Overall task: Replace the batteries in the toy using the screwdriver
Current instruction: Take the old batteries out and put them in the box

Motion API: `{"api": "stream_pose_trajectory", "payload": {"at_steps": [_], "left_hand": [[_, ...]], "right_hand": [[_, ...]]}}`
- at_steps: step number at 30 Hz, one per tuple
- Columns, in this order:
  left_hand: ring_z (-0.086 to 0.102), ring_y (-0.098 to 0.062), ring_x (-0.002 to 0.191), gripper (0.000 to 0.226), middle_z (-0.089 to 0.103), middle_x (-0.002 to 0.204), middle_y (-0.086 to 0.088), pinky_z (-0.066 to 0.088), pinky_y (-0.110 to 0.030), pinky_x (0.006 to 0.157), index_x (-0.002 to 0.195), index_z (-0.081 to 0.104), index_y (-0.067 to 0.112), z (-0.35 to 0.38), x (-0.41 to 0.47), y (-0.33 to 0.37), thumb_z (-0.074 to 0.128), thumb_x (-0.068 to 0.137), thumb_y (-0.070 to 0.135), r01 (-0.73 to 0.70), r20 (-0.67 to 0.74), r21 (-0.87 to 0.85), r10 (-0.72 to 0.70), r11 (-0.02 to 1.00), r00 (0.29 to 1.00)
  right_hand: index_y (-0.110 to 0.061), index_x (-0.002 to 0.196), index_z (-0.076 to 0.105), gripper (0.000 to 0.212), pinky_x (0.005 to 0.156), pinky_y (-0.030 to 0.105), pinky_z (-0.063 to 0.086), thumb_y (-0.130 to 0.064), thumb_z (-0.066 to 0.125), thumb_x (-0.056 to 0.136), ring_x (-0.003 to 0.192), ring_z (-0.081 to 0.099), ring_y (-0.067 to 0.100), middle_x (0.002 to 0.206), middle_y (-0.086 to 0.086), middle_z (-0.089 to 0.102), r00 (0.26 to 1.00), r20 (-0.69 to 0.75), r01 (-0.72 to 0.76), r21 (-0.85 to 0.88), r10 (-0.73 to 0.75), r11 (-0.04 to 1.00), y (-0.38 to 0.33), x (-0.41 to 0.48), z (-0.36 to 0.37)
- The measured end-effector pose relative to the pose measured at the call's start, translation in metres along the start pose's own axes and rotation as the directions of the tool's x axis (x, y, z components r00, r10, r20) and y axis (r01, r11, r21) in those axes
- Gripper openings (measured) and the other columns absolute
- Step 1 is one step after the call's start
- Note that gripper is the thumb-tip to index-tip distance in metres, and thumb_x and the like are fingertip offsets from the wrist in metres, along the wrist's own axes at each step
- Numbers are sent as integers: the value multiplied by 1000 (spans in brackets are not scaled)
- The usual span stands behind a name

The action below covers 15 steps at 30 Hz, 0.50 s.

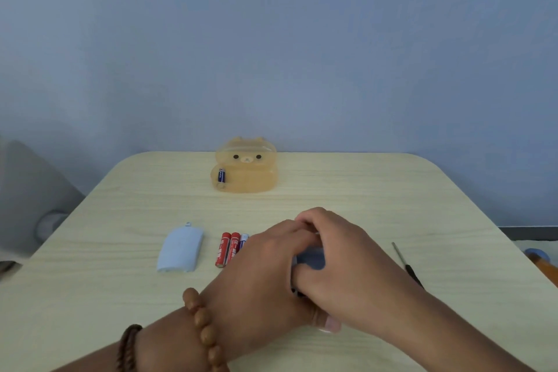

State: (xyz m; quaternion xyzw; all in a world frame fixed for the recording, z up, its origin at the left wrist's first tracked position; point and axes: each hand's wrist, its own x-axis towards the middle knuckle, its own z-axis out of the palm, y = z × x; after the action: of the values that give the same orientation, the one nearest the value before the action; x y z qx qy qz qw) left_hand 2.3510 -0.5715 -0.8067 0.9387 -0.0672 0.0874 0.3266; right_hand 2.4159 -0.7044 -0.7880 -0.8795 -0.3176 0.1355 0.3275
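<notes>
Head view. We see the toy [311, 257] near the front of the table [392, 190], enclosed between the left hand [262, 266] and the right hand [341, 254]. Both hands curl their fingers round it, so only a bluish-grey patch shows.

A pale blue cover [181, 249] lies apart to the left. Two red batteries [227, 249] and a blue-and-white battery [243, 240] lie just beside the left hand. The screwdriver [406, 263] rests untouched to the right.

We judge the toy a light, rigid plastic shell, smooth and liable to slip. It is best held by its sides with the open compartment facing up. The batteries are small and would roll, so we would pinch them at mid-length.
</notes>
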Motion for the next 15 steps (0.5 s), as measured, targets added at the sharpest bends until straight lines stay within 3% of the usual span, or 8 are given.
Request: {"api": "stream_pose_trajectory", "payload": {"at_steps": [3, 6, 9, 11, 13, 14, 15], "left_hand": [[54, 12, 88, 54, 54, 92, 34, 36, -3, 66, 80, 47, 56, 1, -1, 1, 90, 50, 42, -9, -13, -8, 9, 1000, 1000], [57, 7, 99, 53, 59, 101, 27, 40, -6, 72, 93, 57, 50, 2, 0, -1, 89, 52, 45, -16, -16, -20, 15, 1000, 1000], [53, 8, 116, 73, 58, 122, 27, 44, -14, 92, 121, 58, 44, 3, 0, -4, 89, 55, 50, -31, -7, -34, 31, 999, 999], [50, 9, 121, 80, 56, 128, 27, 44, -18, 97, 127, 57, 42, 4, -1, -8, 88, 54, 53, -34, -19, -27, 34, 999, 999], [50, 9, 123, 83, 57, 131, 24, 45, -22, 101, 128, 57, 39, 6, -1, -11, 86, 52, 58, -35, -50, -9, 34, 999, 998], [50, 8, 123, 83, 58, 131, 23, 46, -23, 101, 128, 57, 38, 7, 0, -13, 86, 52, 59, -31, -63, -9, 30, 999, 998], [51, 7, 122, 82, 58, 130, 22, 46, -24, 101, 127, 58, 39, 7, 0, -13, 87, 53, 58, -26, -63, -17, 25, 1000, 998]], "right_hand": [[-43, 99, 52, 24, 71, 35, 63, -42, 61, 76, 76, 77, 16, 102, -22, 62, 1000, 19, -4, 50, 3, 999, 0, -1, -2], [-43, 105, 54, 31, 74, 33, 62, -40, 59, 74, 87, 72, 6, 105, -21, 63, 1000, 0, 2, 93, -2, 996, 3, 0, -3], [-45, 129, 48, 52, 82, 12, 47, -38, 60, 80, 109, 55, -13, 122, -27, 58, 999, -36, 16, 106, -12, 994, 10, -2, -3], [-48, 137, 40, 63, 84, 7, 44, -43, 62, 78, 118, 48, -18, 130, -33, 51, 996, -84, 48, 110, -39, 993, 14, -7, -2], [-52, 129, 42, 61, 78, 8, 52, -48, 67, 74, 124, 45, -16, 135, -37, 45, 988, -136, 87, 129, -69, 988, 18, -14, 0], [-51, 119, 47, 51, 72, 6, 53, -46, 71, 74, 126, 42, -16, 137, -39, 42, 983, -153, 115, 114, -97, 987, 21, -18, 1], [-46, 106, 52, 39, 77, 4, 50, -42, 74, 75, 131, 39, -16, 140, -40, 39, 976, -165, 154, 68, -142, 986, 24, -20, 1]]}}
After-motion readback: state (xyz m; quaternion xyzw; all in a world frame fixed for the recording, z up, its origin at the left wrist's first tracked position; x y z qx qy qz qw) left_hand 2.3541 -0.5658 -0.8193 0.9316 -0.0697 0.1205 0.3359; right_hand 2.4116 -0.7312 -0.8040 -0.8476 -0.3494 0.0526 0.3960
